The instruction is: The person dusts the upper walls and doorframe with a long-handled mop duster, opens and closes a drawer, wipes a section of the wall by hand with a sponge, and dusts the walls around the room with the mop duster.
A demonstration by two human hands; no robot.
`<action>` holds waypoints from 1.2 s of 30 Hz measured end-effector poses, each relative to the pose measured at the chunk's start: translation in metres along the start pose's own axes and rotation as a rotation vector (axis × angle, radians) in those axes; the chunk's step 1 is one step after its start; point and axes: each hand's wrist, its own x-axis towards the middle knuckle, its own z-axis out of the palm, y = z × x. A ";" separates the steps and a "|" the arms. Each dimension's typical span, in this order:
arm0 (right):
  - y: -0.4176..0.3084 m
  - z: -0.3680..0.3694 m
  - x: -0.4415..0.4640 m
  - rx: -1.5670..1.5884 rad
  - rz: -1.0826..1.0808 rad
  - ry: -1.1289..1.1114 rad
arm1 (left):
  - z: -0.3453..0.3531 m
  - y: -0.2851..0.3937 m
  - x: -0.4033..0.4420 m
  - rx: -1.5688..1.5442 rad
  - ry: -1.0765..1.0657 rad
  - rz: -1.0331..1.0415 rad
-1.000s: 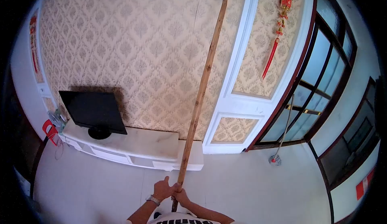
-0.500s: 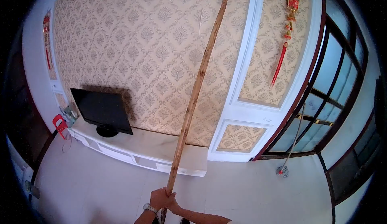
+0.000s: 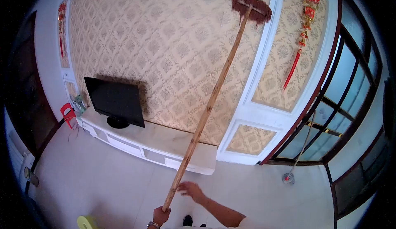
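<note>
A long-handled mop (image 3: 210, 105) slants up across the view, its wooden pole running from my hands toward the patterned wall. Its reddish-brown shaggy head (image 3: 251, 8) is up against the wallpaper, beside the white trim; whether it presses on the wall I cannot tell. My left hand (image 3: 161, 216), with a watch at the wrist, is wrapped round the lower end of the pole. Just right of the pole and higher up is my right hand (image 3: 192, 191), its fingers spread and not closed on the wood.
A white TV bench (image 3: 198, 156) with a black television (image 3: 113, 101) stands along the wall. Red hanging ornaments (image 3: 308, 12) flank the panel. Another mop (image 3: 288, 178) leans by the glass door (image 3: 330, 117). A red chair (image 3: 67, 112) and a yellow-green round object (image 3: 86, 222) are at left.
My right hand has let go of the pole and opened beside it. My left hand appears lower in view, still gripping. The mop head has come fully into view at the top.
</note>
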 end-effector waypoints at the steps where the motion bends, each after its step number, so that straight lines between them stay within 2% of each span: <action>1: -0.023 0.009 0.002 0.084 -0.039 0.053 | 0.002 -0.013 -0.013 -0.002 -0.023 0.003; 3: -0.061 0.029 0.003 0.282 -0.262 -0.039 | 0.001 -0.028 -0.043 -0.080 0.010 0.019; 5: -0.095 0.062 -0.005 0.334 -0.333 -0.002 | -0.009 -0.032 -0.074 -0.151 0.045 0.036; 6: -0.093 0.069 -0.001 0.344 -0.331 0.002 | -0.017 -0.034 -0.088 -0.148 0.007 -0.042; 7: -0.089 0.070 0.004 0.299 -0.326 0.073 | -0.021 -0.038 -0.097 -0.151 -0.032 -0.122; 9: -0.072 0.075 0.002 0.263 -0.291 0.159 | -0.025 -0.063 -0.120 -0.116 -0.096 -0.134; 11: -0.057 0.081 0.005 0.091 -0.150 0.287 | -0.033 -0.080 -0.136 -0.039 -0.121 -0.160; 13: -0.039 0.087 0.003 0.140 -0.135 0.271 | -0.042 -0.098 -0.151 0.030 -0.109 -0.188; 15: -0.022 0.088 0.007 0.097 -0.117 0.248 | -0.051 -0.112 -0.163 0.301 -0.163 -0.301; 16: -0.010 0.083 0.012 0.150 -0.110 0.214 | -0.044 -0.146 -0.171 0.148 -0.165 -0.377; 19: 0.008 0.084 0.008 0.200 -0.050 0.181 | -0.060 -0.138 -0.193 0.327 -0.152 -0.388; 22: 0.024 0.066 0.006 0.208 0.027 0.160 | -0.035 -0.192 -0.227 0.324 -0.128 -0.405; 24: 0.030 0.048 0.008 0.213 0.069 0.146 | -0.028 -0.201 -0.251 0.371 -0.138 -0.439; 28: 0.055 0.009 -0.003 0.190 0.269 0.009 | -0.015 -0.190 -0.306 0.286 -0.213 -0.506; 31: 0.049 -0.012 -0.012 0.171 0.403 -0.129 | -0.012 -0.166 -0.321 0.235 -0.248 -0.558; 34: 0.031 -0.034 -0.026 0.126 0.524 -0.521 | -0.004 -0.134 -0.346 0.269 -0.263 -0.643; 36: 0.011 -0.044 -0.030 0.156 0.581 -0.609 | 0.001 -0.111 -0.367 0.307 -0.256 -0.698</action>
